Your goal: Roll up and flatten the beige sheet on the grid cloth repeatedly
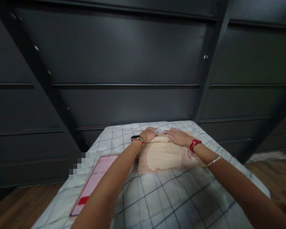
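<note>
Place: was indoors, storeroom-like; exact kind could not be told.
Panels: were dark, metal-looking, framed by uprights, like shelving backs.
Floor: was wood-patterned.
Cloth: was checked, spread as work surface.

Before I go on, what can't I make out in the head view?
All in the head view:
Cloth: the left hand and right hand hide part of its far end.
Grip: too small and blurred to judge.
Phone: the left forearm covers its lower right.
Sheet: coarse pixels mask part of its left edge.
</note>
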